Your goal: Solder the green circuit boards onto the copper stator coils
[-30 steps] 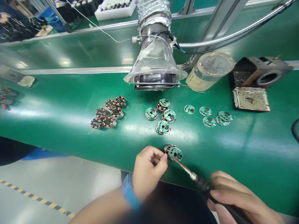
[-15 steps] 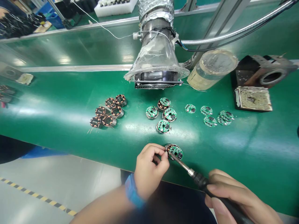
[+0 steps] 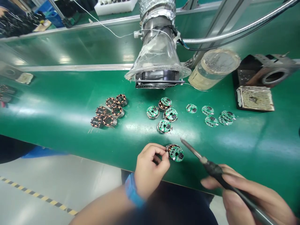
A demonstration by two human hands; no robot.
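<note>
My left hand (image 3: 150, 170) is closed in a pinch at the left edge of a small round stator with a green circuit board on top (image 3: 175, 152), near the front edge of the green bench (image 3: 58, 115). My right hand (image 3: 250, 200) grips a soldering iron (image 3: 206, 162); its tip hangs just above and to the right of that board, not touching it. Whether the left fingers hold solder wire is too small to see.
Several bare copper-wound stators (image 3: 109, 112) lie at the left middle. Several stators fitted with boards (image 3: 164, 115) sit in the centre, loose green boards (image 3: 211, 115) to their right. Behind stand a fume extractor hood (image 3: 158, 65), a cylindrical container (image 3: 213, 68), and an iron stand with sponge (image 3: 255, 98).
The soldering iron tip has lifted off the board and swung up and to the right. My left hand stays pinched at the stator.
</note>
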